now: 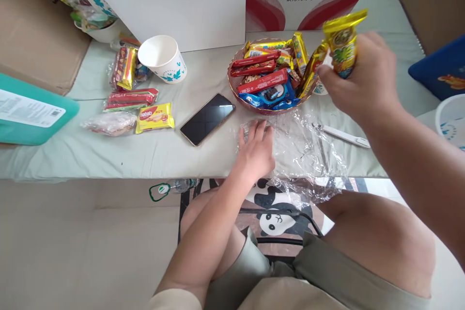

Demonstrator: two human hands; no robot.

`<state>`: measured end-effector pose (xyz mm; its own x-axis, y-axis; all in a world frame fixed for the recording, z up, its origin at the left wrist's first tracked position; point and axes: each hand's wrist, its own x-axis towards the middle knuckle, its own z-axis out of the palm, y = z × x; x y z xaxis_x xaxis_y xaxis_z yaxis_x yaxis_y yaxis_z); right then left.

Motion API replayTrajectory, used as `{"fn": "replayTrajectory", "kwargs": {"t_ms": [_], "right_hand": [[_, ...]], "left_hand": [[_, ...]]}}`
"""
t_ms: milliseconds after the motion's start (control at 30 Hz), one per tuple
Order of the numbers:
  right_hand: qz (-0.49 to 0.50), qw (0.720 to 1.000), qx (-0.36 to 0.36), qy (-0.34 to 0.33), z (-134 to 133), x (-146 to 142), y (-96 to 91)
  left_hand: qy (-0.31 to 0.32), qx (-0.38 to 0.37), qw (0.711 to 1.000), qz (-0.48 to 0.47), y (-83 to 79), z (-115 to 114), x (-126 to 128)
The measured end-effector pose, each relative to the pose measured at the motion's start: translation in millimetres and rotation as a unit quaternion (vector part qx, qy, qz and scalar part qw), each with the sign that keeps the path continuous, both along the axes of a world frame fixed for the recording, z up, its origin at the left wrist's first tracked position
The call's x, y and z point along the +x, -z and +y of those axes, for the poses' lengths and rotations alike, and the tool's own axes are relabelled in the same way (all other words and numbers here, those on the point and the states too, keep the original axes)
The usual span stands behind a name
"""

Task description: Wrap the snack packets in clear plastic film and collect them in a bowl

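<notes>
My right hand (366, 72) is raised at the right of the snack bowl (232, 75), its fingers wrapped round a yellow-wrapped snack (341, 43) with green lettering. Another yellow packet (313, 69) leans at the bowl's right rim, close to my thumb; whether the hand touches it I cannot tell. Red, yellow and blue snack packets fill the bowl. My left hand (256, 150) lies flat with fingers apart on a crumpled clear plastic bag (305, 150), in front of the bowl. Part of that bag hangs over the table edge above my lap.
A black phone (208, 119) lies left of the bowl. Farther left are a white paper cup (163, 60), a yellow nabati packet (155, 117) and other snacks. A white cutter-like tool (343, 135) lies at right. Cartons (207, 5) stand behind; a blue item (441, 65) is far right.
</notes>
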<state>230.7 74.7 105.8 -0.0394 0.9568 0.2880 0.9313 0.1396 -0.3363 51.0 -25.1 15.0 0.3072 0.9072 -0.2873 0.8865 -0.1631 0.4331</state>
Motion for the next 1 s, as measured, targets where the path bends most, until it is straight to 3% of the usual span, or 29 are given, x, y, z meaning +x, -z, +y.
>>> {"fn": "replayTrajectory", "kwargs": {"t_ms": [100, 267, 467, 633, 733, 833, 933, 1000], "right_hand": [[0.013, 0.999, 0.03, -0.031, -5.7, -12.2, -15.6], [-0.068, 0.985, -0.074, -0.14, 2.4, -43.8, -28.7], [-0.182, 0.96, -0.01, -0.214, 35.7, -71.9, -16.7], [-0.247, 0.917, 0.041, -0.311, 54.3, -92.4, -9.5], [-0.192, 0.933, 0.07, -0.296, 27.5, -82.6, -22.3], [-0.04, 0.956, 0.165, -0.241, -29.6, -45.9, -20.5], [0.033, 0.973, 0.171, -0.152, -84.6, 4.1, 16.2], [0.082, 0.996, 0.04, -0.011, -106.4, 32.3, 50.3]], "left_hand": [[-0.001, -0.007, 1.0, 0.002, 0.0, 1.7, 0.4], [0.007, -0.005, 1.0, -0.002, 2.4, 2.3, -0.4], [0.017, 0.016, 1.0, -0.012, 3.4, 0.4, -1.0], [0.017, 0.034, 0.999, -0.011, 3.5, -2.1, -1.7], [0.02, 0.028, 0.999, -0.01, 4.3, -2.8, -2.2], [0.029, 0.022, 0.999, -0.009, 4.1, -3.0, -2.5], [0.026, 0.015, 1.0, -0.003, 2.8, -3.8, -2.6], [0.019, 0.022, 1.0, 0.002, 2.8, -5.2, -2.5]]}}
